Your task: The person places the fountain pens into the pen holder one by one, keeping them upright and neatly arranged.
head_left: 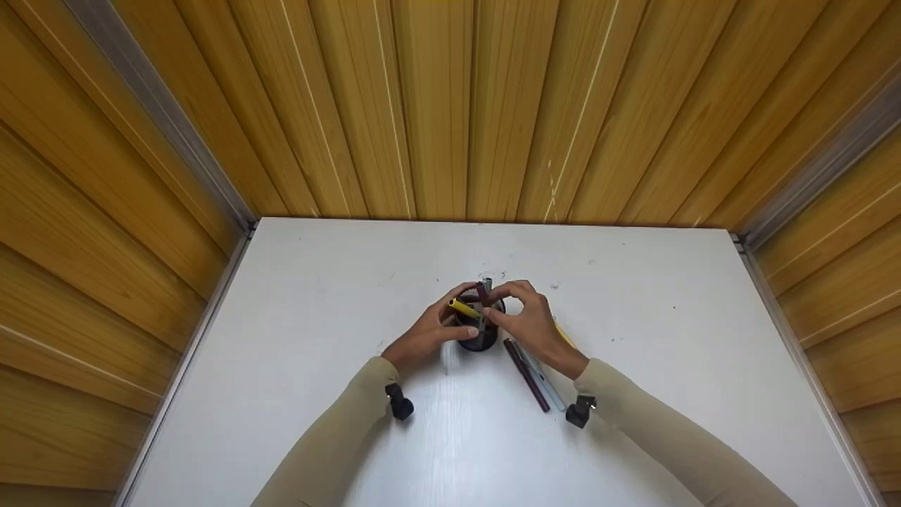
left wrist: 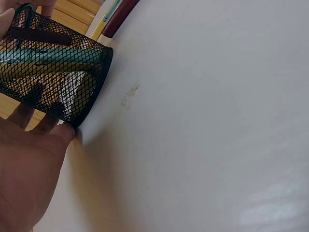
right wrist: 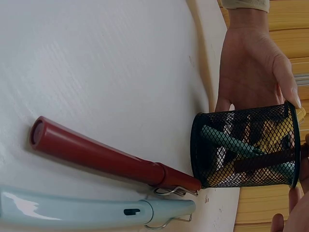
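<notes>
My left hand (head_left: 426, 329) grips a black mesh pen cup (left wrist: 58, 104) from the left, thumb at the rim and fingers round the far side. The cup stands upright on the white table. Through its mesh, in the right wrist view, show a teal pen (right wrist: 227, 140) and a yellow pen (right wrist: 280, 133); the yellow one leans out over the rim on the left. My right hand (head_left: 533, 320) pinches a dark red pen (head_left: 483, 292) between thumb and fingers at the cup's mouth. Its lower part is inside the cup.
Right of the cup, a second dark red pen (right wrist: 106, 154) and a light blue pen (right wrist: 77, 210) lie side by side. A yellow pen (head_left: 564, 334) lies partly hidden beneath my right hand. Wood-patterned walls (head_left: 436, 105) border the white table (head_left: 338, 282) at the back and sides.
</notes>
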`<state>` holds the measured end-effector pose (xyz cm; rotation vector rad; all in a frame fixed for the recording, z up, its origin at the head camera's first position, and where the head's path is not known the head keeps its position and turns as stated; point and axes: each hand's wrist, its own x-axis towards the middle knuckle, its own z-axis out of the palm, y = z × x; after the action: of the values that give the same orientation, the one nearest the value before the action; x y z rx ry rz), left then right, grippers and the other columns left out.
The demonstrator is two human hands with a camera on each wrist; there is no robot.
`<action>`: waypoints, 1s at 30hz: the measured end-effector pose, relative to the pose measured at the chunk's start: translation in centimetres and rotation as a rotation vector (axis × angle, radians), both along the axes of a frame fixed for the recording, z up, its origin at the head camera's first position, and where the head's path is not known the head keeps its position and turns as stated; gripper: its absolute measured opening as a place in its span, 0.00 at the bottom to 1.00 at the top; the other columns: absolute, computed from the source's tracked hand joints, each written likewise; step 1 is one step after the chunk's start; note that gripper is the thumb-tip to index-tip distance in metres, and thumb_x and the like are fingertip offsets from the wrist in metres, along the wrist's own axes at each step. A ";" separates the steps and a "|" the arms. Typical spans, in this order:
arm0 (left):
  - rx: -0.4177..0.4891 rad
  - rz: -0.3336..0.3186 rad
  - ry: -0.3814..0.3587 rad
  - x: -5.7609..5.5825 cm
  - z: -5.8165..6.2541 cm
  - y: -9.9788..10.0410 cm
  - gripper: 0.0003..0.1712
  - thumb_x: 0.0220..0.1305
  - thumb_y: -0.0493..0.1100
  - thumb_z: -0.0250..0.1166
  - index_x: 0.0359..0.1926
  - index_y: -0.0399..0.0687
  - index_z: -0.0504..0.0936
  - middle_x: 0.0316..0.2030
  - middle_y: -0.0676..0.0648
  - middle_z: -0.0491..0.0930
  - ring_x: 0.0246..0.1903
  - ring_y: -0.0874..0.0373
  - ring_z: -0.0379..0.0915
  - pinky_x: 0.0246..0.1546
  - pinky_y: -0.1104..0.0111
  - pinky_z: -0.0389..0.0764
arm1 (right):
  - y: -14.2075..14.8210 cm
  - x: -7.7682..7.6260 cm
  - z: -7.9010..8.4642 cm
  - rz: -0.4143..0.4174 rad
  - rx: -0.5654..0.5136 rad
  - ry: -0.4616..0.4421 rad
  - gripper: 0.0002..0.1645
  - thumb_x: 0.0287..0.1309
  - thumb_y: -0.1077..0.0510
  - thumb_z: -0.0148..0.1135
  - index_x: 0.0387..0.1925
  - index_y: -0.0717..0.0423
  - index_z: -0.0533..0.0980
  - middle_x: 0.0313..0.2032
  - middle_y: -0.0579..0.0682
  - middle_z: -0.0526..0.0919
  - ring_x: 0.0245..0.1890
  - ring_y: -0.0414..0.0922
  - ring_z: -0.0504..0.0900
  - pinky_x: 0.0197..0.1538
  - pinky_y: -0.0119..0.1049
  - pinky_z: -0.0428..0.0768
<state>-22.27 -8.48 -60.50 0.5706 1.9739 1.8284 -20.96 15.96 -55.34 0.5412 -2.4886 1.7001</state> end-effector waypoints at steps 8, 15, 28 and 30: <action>-0.019 0.006 0.005 0.1 0.1 0.2 0.48 0.74 0.46 0.71 0.87 0.73 0.60 0.81 0.53 0.65 0.84 0.43 0.52 0.83 0.40 0.51 | 0.7 -0.1 0.0 0.010 0.031 0.005 0.12 0.65 0.58 0.81 0.49 0.49 0.89 0.48 0.47 0.87 0.61 0.48 0.78 0.72 0.62 0.71; -0.012 0.014 -0.021 0.1 0.2 0.1 0.50 0.71 0.55 0.75 0.86 0.77 0.60 0.81 0.54 0.65 0.85 0.44 0.50 0.84 0.42 0.49 | 2.4 -0.3 0.2 0.021 0.025 0.007 0.16 0.66 0.58 0.81 0.54 0.53 0.90 0.59 0.51 0.87 0.70 0.52 0.76 0.76 0.60 0.67; 0.022 0.019 -0.059 0.3 0.2 0.4 0.50 0.71 0.52 0.77 0.86 0.79 0.61 0.79 0.53 0.68 0.85 0.45 0.52 0.84 0.45 0.51 | 7.3 0.2 -0.9 -0.045 0.107 -0.030 0.11 0.67 0.60 0.79 0.49 0.54 0.91 0.58 0.52 0.88 0.73 0.56 0.73 0.79 0.63 0.62; 0.018 0.019 -0.055 0.3 0.2 0.4 0.50 0.70 0.52 0.77 0.86 0.79 0.61 0.79 0.53 0.67 0.85 0.45 0.51 0.84 0.46 0.51 | 8.1 0.5 -1.2 -0.062 0.134 -0.036 0.10 0.66 0.61 0.79 0.48 0.56 0.91 0.57 0.52 0.88 0.71 0.56 0.74 0.78 0.63 0.64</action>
<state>-21.92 -8.03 -60.35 0.5033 1.9356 1.8554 -20.43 24.03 -56.56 0.4429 -2.6289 1.5436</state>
